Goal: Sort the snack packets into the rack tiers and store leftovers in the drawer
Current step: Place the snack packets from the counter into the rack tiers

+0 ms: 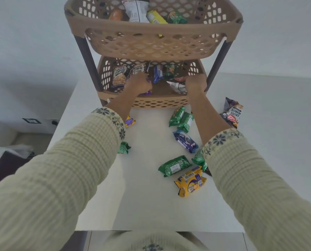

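A: Tiers?
B: I see mixed packets in upper tier of rack, peanuts in lower tier; left hand grips purple packet in lower tier; right hand beside it, grip unreadable.

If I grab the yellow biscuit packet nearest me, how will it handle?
The yellow biscuit packet looks blocky and full, so probably stiff rather than floppy. Its glossy wrapper may be slippery. It lies flat on the table, so rolling seems unlikely.
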